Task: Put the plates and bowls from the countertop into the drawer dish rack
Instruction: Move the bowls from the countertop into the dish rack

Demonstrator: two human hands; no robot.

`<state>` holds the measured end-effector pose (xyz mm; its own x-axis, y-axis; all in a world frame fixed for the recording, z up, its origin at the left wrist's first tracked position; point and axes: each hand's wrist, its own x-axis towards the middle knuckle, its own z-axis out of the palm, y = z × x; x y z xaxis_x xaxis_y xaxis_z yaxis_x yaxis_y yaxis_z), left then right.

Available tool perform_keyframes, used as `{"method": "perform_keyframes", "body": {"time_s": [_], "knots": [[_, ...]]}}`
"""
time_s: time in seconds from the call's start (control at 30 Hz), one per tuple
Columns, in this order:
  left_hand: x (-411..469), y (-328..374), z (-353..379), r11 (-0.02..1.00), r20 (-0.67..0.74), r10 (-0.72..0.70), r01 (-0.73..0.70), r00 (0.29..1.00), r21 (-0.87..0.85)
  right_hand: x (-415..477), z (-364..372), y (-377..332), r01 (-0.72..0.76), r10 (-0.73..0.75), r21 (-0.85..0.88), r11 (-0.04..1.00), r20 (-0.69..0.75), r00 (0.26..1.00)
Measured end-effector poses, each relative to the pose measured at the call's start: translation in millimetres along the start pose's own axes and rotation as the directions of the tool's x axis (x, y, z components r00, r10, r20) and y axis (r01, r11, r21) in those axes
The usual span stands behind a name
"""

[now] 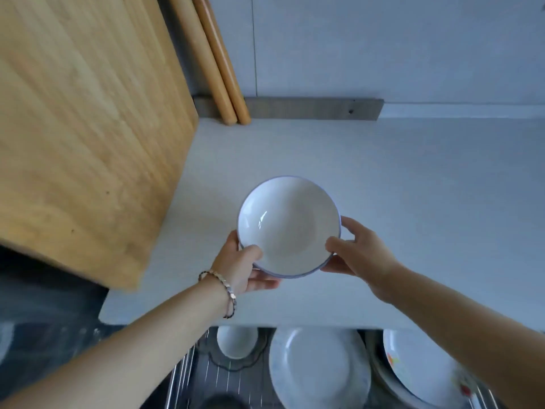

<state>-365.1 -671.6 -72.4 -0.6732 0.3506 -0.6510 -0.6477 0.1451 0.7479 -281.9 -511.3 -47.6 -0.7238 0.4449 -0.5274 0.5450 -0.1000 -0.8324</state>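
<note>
Head view: a white blue-rimmed bowl [289, 227] is held over the countertop [413, 202]. Its near-left edge is clamped by the left hand [241, 267], thumb on the rim and fingers curled beneath. Its near-right edge is gripped likewise by the right hand [356, 255]. Below, 1 small white bowl [236, 343], 1 white plate [320, 370] and 1 patterned plate [418, 367] are seen in the drawer dish rack [206, 376].

Cutting board [88, 128] blocks left, open countertop [427, 202] right, plates [320, 370] crowd rack [183, 370]
</note>
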Motion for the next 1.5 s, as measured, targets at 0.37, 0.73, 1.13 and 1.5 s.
{"method": "perform_keyframes", "body": {"time_s": [0.37,0.73,1.13,1.5], "knots": [[-159,-173,-2,0.954,-0.046,-0.282,0.285,0.958,0.096,-148,-23,166,-0.209,0.223,-0.219,0.953,0.042,0.974],[-103,-251,-93,0.782,-0.337,-0.324,0.451,0.884,0.431,-134,86,270,-0.298,0.318,-0.26,0.918,0.037,0.947],[-39,-301,-141,0.287,-0.376,-0.107,0.391,0.92,0.875,-99,178,325,-0.469,0.467,-0.352,0.81,-0.096,0.879],[-39,-301,-135,0.399,-0.409,-0.201,0.455,0.89,0.796,-97,188,332,-0.454,0.476,-0.513,0.728,-0.097,0.874]]}}
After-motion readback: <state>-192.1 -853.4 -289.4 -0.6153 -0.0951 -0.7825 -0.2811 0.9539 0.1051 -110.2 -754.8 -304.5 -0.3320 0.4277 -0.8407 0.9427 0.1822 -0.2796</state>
